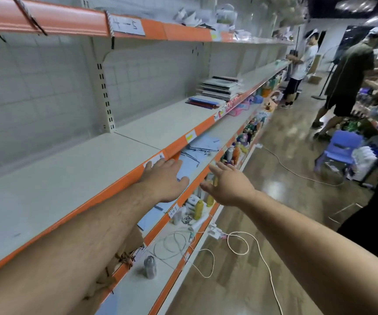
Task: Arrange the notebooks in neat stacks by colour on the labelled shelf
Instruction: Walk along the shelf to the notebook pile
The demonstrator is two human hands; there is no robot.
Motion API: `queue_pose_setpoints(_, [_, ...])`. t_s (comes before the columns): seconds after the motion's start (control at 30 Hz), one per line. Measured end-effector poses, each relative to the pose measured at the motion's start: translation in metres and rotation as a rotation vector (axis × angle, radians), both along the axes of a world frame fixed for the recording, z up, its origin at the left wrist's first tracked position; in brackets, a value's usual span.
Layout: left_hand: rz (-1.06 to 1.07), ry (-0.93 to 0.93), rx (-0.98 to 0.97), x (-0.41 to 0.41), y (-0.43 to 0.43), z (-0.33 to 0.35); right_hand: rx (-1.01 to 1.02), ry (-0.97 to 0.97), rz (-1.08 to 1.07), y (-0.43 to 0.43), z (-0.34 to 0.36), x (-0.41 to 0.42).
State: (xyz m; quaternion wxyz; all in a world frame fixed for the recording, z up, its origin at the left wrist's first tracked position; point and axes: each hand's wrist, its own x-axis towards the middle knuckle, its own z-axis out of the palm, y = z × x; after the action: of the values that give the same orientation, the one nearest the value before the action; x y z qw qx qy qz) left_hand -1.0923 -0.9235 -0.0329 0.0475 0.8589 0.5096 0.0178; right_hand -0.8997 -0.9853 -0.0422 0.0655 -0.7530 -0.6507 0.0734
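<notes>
Long white shelves with orange edges run down one side of a shop with a shiny brown floor. On the far left, the middle shelf (54, 178) is seen bare and grey. A paper label (127, 25) with writing is stuck on the edge of the top shelf.

Next, the left hand (164, 178) is held open and flat, with the fingers spread, at the orange edge of the middle shelf. Nothing is gripped by it. Just below it, light blue sheets or thin books (195, 153) are spread loosely on the lower shelf; which they are cannot be told.

A little to the right, the right hand (227, 185) is held open in the air, palm turned inward, and nothing is gripped by it either.

Further along the middle shelf, well apart from both hands, the notebooks (220, 87) are found. A tall, slightly messy pile of white, grey and dark covers is seen, and just beside it a low pile of blue and red ones (202, 103).

Such notebooks are probably light, thin and a bit bendy. A single one could likely be pinched at one edge. A whole pile may slide apart, so it is best held from both sides with two hands.

On the far right, two people (347, 71) are seen standing near a small blue chair (340, 148).
</notes>
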Motion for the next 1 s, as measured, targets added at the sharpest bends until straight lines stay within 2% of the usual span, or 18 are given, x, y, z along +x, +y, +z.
queue_pose_setpoints(0.53, [0.004, 0.059, 0.025, 0.253, 0.079, 0.015, 0.005, -0.070, -0.023, 0.077, 0.023, 0.235])
queue_pose_setpoints(0.8, [-0.056, 0.052, 0.044, 0.351, 0.162, 0.002, -0.007, -0.051, -0.090, 0.140, 0.015, 0.326])
queue_pose_setpoints(1.0, [-0.134, 0.030, 0.066, 0.437, 0.249, 0.002, 0.017, -0.092, -0.166, 0.220, 0.012, 0.401])
